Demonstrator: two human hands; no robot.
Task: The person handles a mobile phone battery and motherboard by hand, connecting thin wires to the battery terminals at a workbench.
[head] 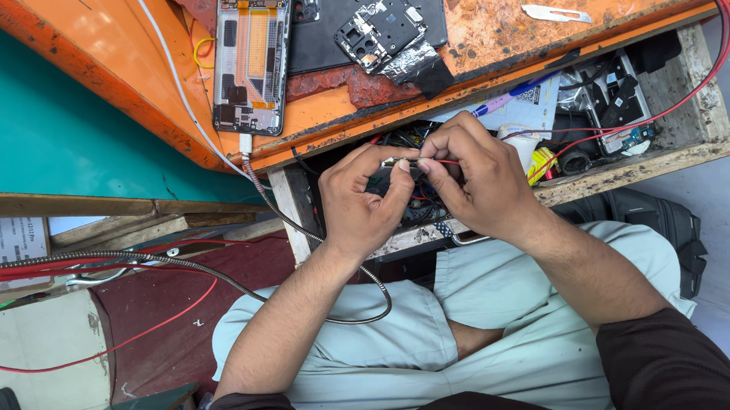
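I have both hands raised over the open drawer (677,136) under the orange bench (490,29), and they meet in the middle of the view. My left hand (363,198) is closed, thumb and forefinger pressed together on a small dark part (396,165) with a pale metal tip; my right hand (473,176) pinches the same part from the other side, where a thin red wire (600,133) runs off to the right, over the drawer's clutter and up past the far right corner of the bench. The part sits just between my fingertips, above the tangle of wires in the drawer — too small and too covered for me to say what kind of piece it is. To do this well, I judge the grip should stay light and close to the joint, with the two pinches nearly touching, so the wire is not bent sharply where it enters the part. I would keep my wrists low near the drawer's near edge for steadiness and let the red wire hang slack rather than taut. On the bench beyond, an opened phone (252,54) lies face up with its insides showing, a dark back cover (332,40) just to its right, and a braided metal cable (216,275) loops down across my lap — well apart from the pinch, and best left there.
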